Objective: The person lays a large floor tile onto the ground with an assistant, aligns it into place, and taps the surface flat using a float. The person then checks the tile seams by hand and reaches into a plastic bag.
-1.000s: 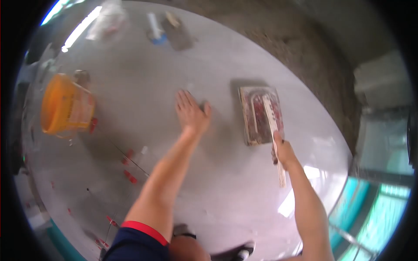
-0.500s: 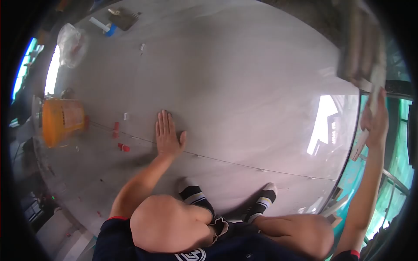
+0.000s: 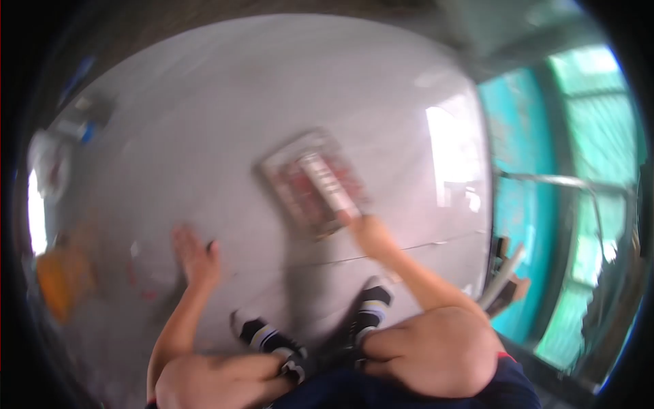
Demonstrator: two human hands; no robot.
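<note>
My right hand is wrapped round the handle of a flat rectangular tool with a worn, reddish and grey surface. The tool is over the large grey tile, right of centre; blur hides whether it touches. To the left, my left hand rests palm down on the tile with its fingers spread and nothing in it.
A blurred yellow bucket stands at the far left, below a clear plastic bag. A blue-ended tool lies at the upper left. My socked feet are near a tile joint. Turquoise boards stand at the right.
My right hand has brought the tool from the raised position at the upper right down and left over the tile. The view has turned, and my left hand now shows further left and lower.
</note>
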